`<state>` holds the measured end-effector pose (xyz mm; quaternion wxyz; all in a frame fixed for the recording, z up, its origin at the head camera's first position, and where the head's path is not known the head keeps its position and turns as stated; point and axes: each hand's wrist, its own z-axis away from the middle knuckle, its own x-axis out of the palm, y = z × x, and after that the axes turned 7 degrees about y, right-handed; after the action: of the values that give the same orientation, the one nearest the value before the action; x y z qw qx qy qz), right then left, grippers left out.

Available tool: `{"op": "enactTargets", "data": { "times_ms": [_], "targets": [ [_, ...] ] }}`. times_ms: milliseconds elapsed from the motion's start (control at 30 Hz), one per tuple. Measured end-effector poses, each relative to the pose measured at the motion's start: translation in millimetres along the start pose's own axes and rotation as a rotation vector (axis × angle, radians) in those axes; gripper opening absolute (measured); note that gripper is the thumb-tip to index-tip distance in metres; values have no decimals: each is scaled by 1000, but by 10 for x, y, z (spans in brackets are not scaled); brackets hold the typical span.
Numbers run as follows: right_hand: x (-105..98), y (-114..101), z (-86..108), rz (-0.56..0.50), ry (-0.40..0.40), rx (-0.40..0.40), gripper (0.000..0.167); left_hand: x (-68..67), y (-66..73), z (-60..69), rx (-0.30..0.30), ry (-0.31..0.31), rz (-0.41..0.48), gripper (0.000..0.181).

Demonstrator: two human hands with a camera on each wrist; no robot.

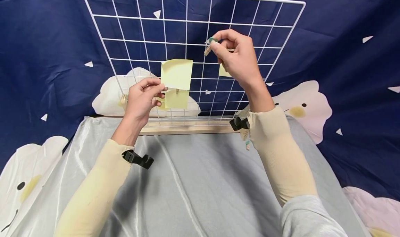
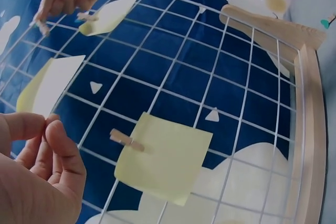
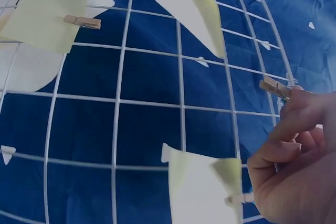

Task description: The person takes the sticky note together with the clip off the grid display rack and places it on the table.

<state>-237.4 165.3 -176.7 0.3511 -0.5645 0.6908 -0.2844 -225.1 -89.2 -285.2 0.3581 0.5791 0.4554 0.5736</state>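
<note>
Pinching one clothespin [image 1: 207,50], one note [image 1: 177,73]

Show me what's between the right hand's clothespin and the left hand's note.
Between the clothespin and the yellow note, the head view shows only white wire grid, with dark blue cloth behind.

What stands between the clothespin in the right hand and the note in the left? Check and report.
Nothing visible: the gap between the clothespin in the right hand and the held note in the left hand looks open. Another note, partly behind the right hand in the head view, lies off that path.
</note>
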Motion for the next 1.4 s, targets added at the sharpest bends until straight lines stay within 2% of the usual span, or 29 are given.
{"op": "enactTargets", "data": {
  "times_ms": [367, 567, 733, 1133, 1400],
  "targets": [
    [-301, 19, 220, 109, -39, 23, 11, -242, 98, 95, 0, 30, 100, 9],
    [-425, 87, 322, 206, -59, 41, 15, -373, 147, 142, 12, 28, 111, 9],
    [-524, 145, 388, 221, -69, 59, 13, -497, 172, 207, 18, 43, 110, 9],
    [-826, 363, 596, 219, -93, 169, 16, -812, 105, 330, -6, 97, 131, 10],
    [-972, 489, 691, 242, -104, 215, 19, -997, 42, 388, -17, 159, 124, 9]
  ]
}}
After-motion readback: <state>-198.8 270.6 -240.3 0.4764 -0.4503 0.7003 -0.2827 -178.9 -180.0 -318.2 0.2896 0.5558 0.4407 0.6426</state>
